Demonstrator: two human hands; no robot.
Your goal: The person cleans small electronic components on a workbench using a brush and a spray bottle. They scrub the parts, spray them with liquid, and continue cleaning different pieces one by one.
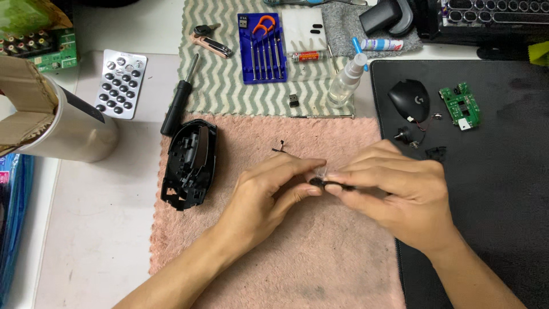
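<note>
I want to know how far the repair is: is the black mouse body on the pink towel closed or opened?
Opened. The black mouse body lies with bare inner ribs showing, and its top cover rests apart on the black mat.

Silver blister pack [120, 83] of button cells, upper left; red-labelled small tube [307, 56] top centre; blue-white tube [382, 44] beside it.

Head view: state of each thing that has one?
Mouse base: opened, cover off, lying on pink towel.
Top cover: detached, on black mat.
Circuit board: removed, on mat.
Screwdriver case: open.
Left hand: pinching small black part.
Right hand: pinching same part.
</note>
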